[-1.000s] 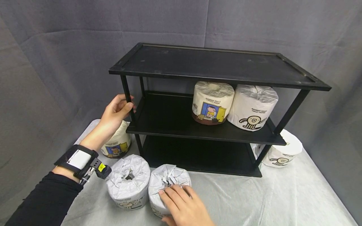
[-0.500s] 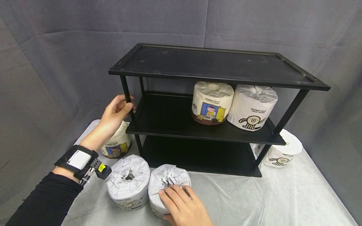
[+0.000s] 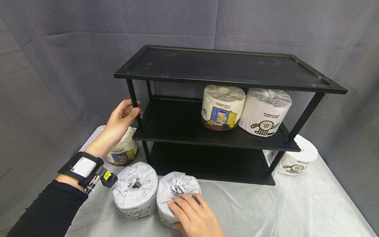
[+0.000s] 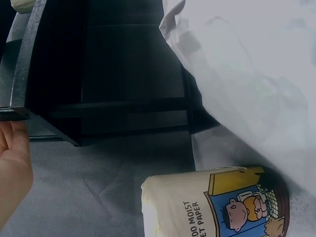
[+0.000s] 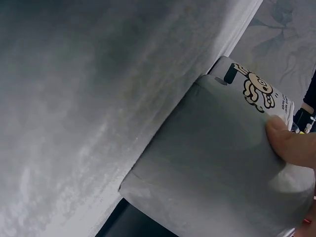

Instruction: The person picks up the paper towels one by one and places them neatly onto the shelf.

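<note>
My left hand (image 3: 117, 121) grips the left front post (image 3: 131, 92) of a black tiered shelf (image 3: 177, 118), thumb in front and fingertips behind. Below, my right hand (image 3: 195, 215) holds a white-wrapped toilet paper roll (image 3: 164, 200) on the cloth, fingers over its top edge. In the right wrist view the thumb presses that toilet paper roll's side (image 5: 212, 163). Beside it, to the left, stands another white toilet paper roll (image 3: 134, 194), upright. A cream toilet paper roll (image 3: 122, 154) with a cartoon print is partly hidden behind my left forearm.
Two toilet paper rolls, one cream (image 3: 223, 108) and one white (image 3: 265, 112), stand on the middle tier's right half. Another white roll (image 3: 296, 159) sits past the shelf's right side. A light cloth (image 3: 242, 207) covers the table; grey curtain (image 3: 177, 23) hangs behind.
</note>
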A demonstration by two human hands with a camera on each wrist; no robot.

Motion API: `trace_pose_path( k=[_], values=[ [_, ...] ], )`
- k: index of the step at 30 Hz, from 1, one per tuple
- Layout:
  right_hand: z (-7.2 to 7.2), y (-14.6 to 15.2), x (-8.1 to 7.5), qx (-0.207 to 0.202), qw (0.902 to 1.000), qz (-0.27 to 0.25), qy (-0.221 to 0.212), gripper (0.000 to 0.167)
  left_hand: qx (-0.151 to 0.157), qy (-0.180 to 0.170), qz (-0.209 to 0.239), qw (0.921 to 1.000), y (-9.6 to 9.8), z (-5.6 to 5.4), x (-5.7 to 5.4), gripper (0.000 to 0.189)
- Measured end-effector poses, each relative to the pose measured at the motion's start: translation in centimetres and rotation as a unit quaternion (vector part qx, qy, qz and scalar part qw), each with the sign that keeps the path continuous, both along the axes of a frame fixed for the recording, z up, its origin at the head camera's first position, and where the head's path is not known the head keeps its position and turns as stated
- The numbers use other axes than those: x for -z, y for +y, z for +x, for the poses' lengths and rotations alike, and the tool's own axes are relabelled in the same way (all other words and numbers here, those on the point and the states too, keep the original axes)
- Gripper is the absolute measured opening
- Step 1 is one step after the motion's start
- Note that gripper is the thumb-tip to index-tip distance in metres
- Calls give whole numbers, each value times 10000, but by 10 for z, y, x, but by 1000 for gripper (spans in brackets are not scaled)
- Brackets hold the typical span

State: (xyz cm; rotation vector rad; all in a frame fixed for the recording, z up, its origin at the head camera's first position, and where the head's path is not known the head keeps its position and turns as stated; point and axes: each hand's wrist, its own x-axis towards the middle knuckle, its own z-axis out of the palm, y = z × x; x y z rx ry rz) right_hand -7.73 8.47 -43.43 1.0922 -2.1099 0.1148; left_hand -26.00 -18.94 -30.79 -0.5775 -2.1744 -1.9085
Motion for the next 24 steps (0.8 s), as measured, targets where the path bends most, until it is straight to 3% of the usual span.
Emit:
trace_pose_path(
  k=[9,12,17,19,24],
  values=[
    [-4,2,0,-26,9998,-34,198,60,81,17,121,9999,-1,-1,1,17],
    [-2,3,-3,-26,10000,-35,-77,64,87,-5,107,9999,-1,-1,2,21],
    [3,4,-9,-4,9986,-39,-529,83,70,-16,106,9999,0,0,1,24],
    [3,4,-10,-3,9988,-17,-480,78,75,-12,136,9999,0,0,1,21],
    [3,7,-13,-83,9993,-104,-336,37,118,-13,205,9997,0,0,1,16]
  ],
)
